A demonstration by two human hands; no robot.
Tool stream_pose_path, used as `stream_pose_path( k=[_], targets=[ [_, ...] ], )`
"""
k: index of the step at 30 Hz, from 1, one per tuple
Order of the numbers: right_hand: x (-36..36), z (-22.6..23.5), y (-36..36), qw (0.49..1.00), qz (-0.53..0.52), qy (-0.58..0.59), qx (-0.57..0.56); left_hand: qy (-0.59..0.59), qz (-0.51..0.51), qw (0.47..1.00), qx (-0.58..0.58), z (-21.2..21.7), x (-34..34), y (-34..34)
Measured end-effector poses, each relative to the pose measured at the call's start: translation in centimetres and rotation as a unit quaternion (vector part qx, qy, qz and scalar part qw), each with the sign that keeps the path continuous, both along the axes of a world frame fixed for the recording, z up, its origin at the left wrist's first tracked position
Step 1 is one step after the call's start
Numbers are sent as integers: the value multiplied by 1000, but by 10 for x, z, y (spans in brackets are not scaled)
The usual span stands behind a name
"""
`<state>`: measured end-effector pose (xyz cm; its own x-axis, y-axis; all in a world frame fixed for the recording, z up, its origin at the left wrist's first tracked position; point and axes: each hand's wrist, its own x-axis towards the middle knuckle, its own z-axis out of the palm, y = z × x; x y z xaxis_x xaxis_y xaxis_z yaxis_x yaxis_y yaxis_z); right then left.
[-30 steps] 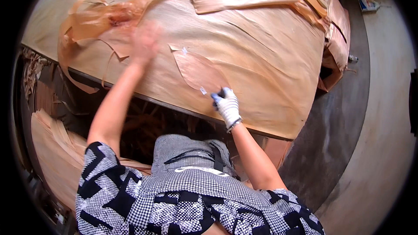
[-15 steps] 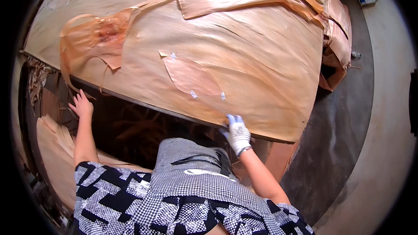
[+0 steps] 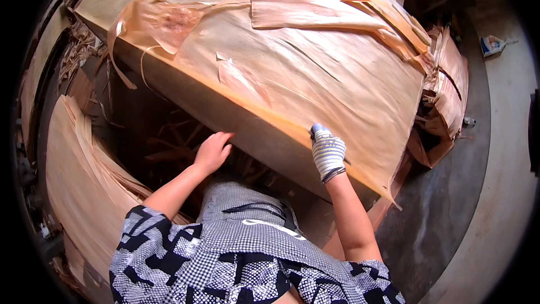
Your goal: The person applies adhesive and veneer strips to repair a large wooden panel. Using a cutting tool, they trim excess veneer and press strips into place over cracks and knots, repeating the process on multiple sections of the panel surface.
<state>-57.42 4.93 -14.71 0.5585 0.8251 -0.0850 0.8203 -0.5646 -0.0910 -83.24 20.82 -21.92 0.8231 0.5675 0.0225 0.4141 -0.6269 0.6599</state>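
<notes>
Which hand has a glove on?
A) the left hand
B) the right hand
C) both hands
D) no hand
B: the right hand wears a white knitted glove and grips the near edge of the big stack of thin pale-brown wood veneer sheets, while the left hand is bare.

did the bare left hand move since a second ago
Yes. The left hand has come off the top of the veneer stack and down to its near edge, close to the gloved right hand.

Pale orange-tan veneer sheet [image 3: 315, 62] — white-and-blue striped glove [image 3: 328, 152] — black-and-white patterned blouse [image 3: 236, 264].
</notes>
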Motion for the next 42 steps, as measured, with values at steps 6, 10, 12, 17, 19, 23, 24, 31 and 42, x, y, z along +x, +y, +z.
stream_pose_path(
  k=[6,10,12,17,19,23,24,31,42],
  targets=[
    [3,75,6,976,78,-90,184,-133,214,953,-167,-28,76,13],
    [-5,93,10,976,63,-104,181,-143,376,904,-145,-26,101,39],
    [-5,98,9,977,48,-108,180,-2,224,971,87,-18,109,37],
    [-16,99,7,973,61,-104,194,75,70,975,195,-31,84,36],
    [-31,90,-3,989,27,-43,137,83,45,977,190,-24,55,16],
    [-68,43,-32,998,17,49,21,172,17,975,138,-37,-35,-24],
    [-75,30,-42,996,12,82,-33,197,40,975,96,-44,-60,-33],
    [-108,1,-96,978,-46,187,-82,147,22,989,10,-52,-111,-27],
    [-60,2,-231,973,-92,212,-25,42,-76,978,190,4,147,-98]
  ],
)
